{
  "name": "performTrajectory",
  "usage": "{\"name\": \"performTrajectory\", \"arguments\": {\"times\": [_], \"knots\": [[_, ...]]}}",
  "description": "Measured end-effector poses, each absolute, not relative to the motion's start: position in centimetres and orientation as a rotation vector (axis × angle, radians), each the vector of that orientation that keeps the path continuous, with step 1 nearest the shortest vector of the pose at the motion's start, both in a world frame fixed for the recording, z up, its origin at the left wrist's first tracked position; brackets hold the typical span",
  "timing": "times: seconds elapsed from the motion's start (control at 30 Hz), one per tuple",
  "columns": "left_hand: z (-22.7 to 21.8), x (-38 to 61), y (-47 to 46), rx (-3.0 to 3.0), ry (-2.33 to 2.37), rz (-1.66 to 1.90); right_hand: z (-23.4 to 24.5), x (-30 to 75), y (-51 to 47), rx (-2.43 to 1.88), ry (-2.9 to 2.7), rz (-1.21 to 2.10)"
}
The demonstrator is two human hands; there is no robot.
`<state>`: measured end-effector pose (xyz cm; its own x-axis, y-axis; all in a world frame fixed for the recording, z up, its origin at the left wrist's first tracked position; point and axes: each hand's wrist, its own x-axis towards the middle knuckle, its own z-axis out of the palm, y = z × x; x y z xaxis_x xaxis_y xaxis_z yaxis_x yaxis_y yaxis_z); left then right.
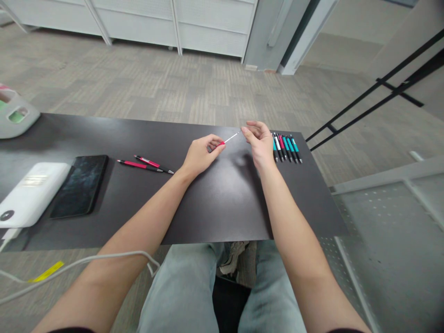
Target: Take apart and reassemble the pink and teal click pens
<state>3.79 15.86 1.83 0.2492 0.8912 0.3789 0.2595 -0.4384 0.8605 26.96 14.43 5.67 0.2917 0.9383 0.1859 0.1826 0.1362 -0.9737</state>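
Carpet in streaked grey tiles lay beyond a smooth, dark tabletop, which had a soft, satiny sheen near its middle. Toward the left end, a white rounded case touched a black, glossy slab, its face cloudy with smudges. A pale, rubbery-looking cable curved across the left forearm, and faded blue denim showed below the table edge. Two slim red pens with dark lower ends and silvery tips lay between the slab and the left hand. Just beside the right hand, teal, white and red pens formed a neat row, black grips toward the wearer.

Between the hands, above the table, was a small red piece with a thin, straight, whitish rod slanting up from it to a darker tip. The left hand pinched the red piece between thumb and fingers; the right thumb and fingertips were close together at the tip, though whether they gripped it I could not tell.
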Motion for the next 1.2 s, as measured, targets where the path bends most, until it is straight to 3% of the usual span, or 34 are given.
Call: {"name": "performTrajectory", "arguments": {"times": [0.6, 0.93, 1.2], "knots": [[2.8, 4.3, 15.4, 1.724, 1.112, 1.283, 2.5, 25.7, 14.9, -1.28, -1.376, 0.943], [2.1, 3.6, 17.0, 1.456, 1.268, 1.556, 3.1, 24.7, 12.5, -1.39, -2.162, 0.487], [1.9, 3.8, 17.0, 1.472, 1.279, 1.571, 3.5, 24.6, 12.3, -1.428, -2.227, 0.432]]}}
